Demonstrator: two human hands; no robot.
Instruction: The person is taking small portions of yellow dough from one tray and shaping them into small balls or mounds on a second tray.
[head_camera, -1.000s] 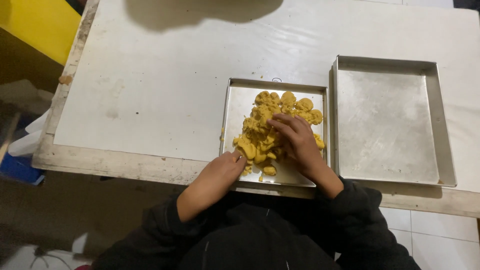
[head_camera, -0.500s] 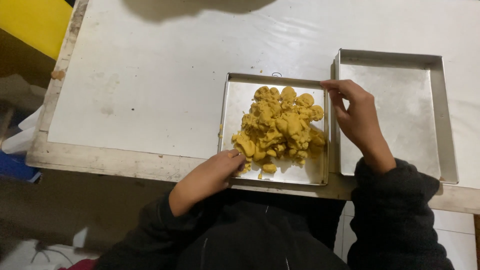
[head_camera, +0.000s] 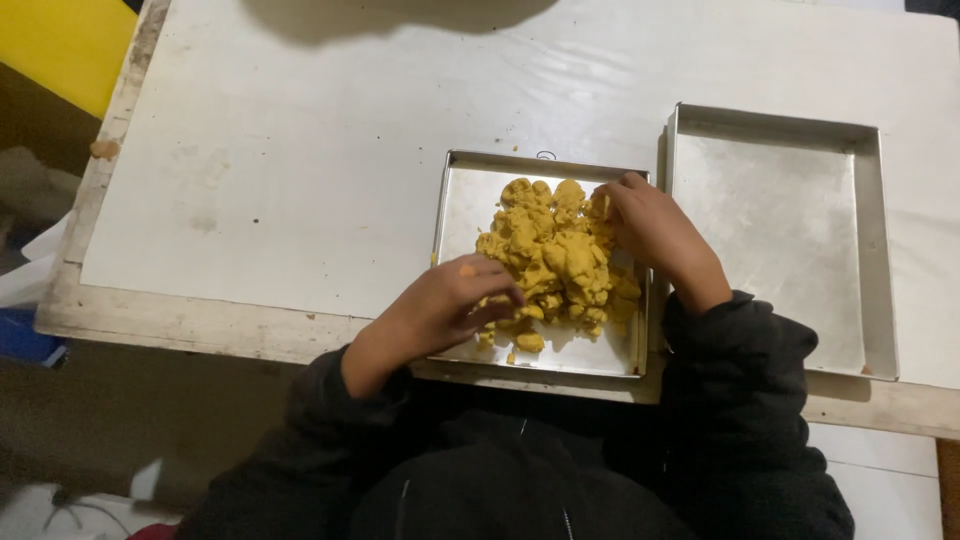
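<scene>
left hand (head_camera: 440, 305) curled on yellow dough (head_camera: 555, 250), fingertips hidden | right hand (head_camera: 655, 230) cupping dough; grip unclear | steel tray (head_camera: 460, 200)

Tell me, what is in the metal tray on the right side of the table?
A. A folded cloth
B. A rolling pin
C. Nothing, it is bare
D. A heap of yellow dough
C: the right-hand tray shows only bare metal, while the yellow dough sits in the middle tray, where the left hand and the right hand both touch it.
</scene>
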